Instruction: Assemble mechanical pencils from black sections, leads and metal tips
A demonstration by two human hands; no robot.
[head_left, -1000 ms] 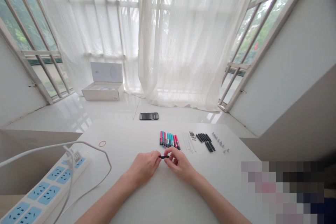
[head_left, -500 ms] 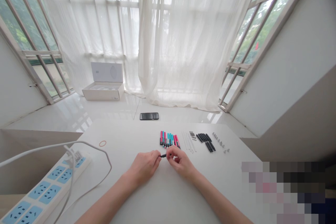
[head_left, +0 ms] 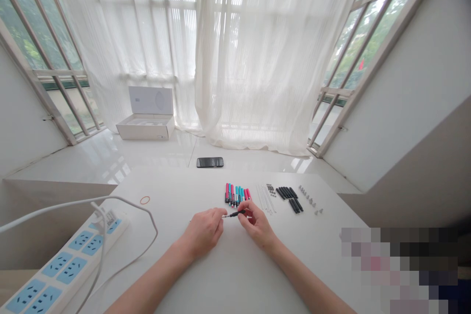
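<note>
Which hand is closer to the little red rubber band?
Left. The left hand is to the right of the red rubber band and closer to the person. The right hand, pinching a thin black rod, is farther right, beyond the left hand.

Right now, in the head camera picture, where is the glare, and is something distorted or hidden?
In the head view, the backlit curtain glows and the glossy floor shows glare; the wide lens bends the window frame; the left hand and right hand look sharp; a pixelated patch hides the lower right corner.
</note>
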